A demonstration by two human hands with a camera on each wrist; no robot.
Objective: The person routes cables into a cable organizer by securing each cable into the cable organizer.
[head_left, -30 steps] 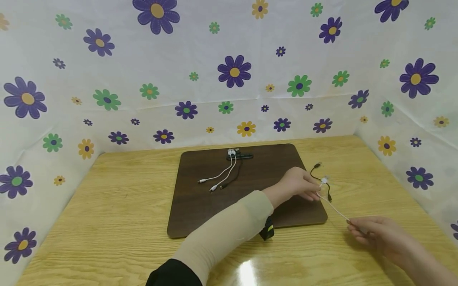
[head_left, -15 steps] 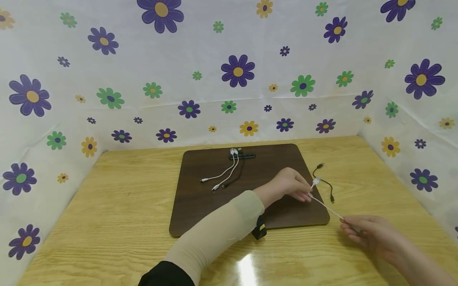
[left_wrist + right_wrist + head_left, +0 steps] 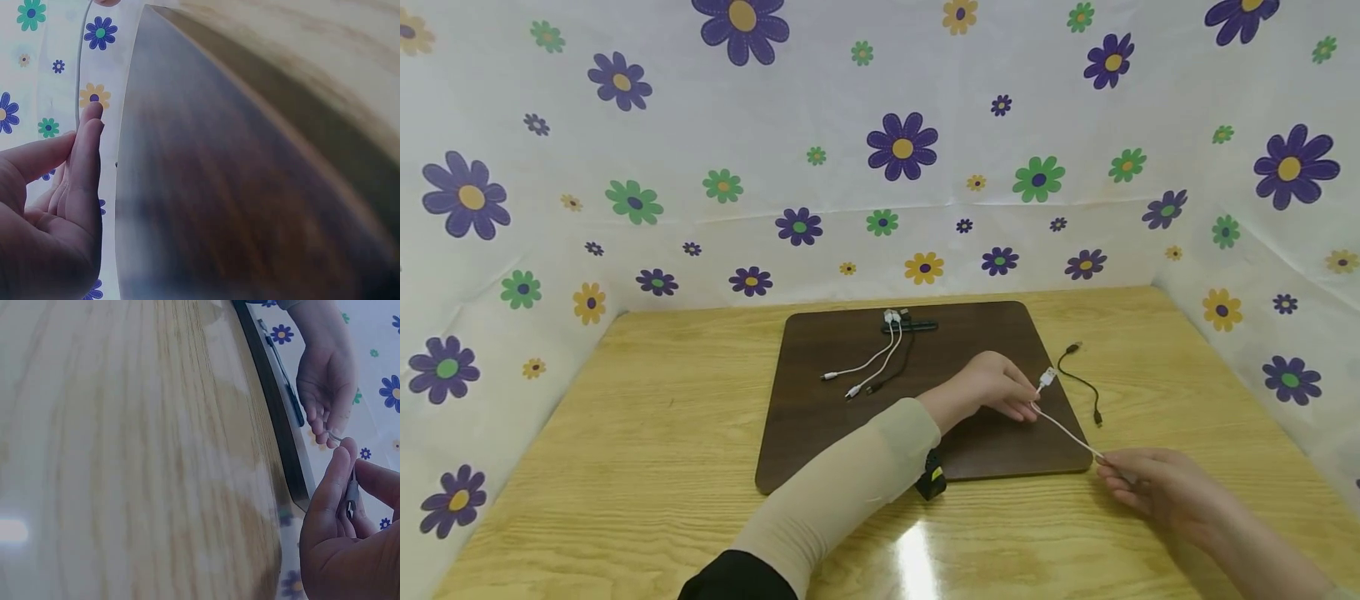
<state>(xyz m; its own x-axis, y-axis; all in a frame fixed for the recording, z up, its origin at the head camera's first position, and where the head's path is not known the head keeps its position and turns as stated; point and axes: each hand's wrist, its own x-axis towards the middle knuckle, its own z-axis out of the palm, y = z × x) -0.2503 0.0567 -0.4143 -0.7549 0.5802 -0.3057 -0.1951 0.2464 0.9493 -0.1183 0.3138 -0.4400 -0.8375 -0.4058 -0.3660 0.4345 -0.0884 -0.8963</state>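
Observation:
A white USB cable [image 3: 1067,431] is stretched between the two hands. My left hand [image 3: 988,387] pinches it just behind its white USB-A plug [image 3: 1047,377], which points up and away over the right edge of the brown board [image 3: 820,433]. Thumb and fingertips of the left hand [image 3: 59,206] meet on the thin cord in the left wrist view. Off the board's front right corner, my right hand [image 3: 1165,487] pinches the other end. There the small connector [image 3: 352,494] shows between thumb and fingers in the right wrist view.
On the board, two white cables [image 3: 874,360] and a black cable [image 3: 898,367] lie with their USB ends at a dark strip [image 3: 925,326]. Another short black cable [image 3: 1086,383] lies on the wooden table [image 3: 625,450] to the right. Behind hangs a flowered cloth [image 3: 820,83].
Both hands have moved left, carrying the white cable along. Its USB plug has gone from over the short black cable to the board's right edge. The cables on the board stay put.

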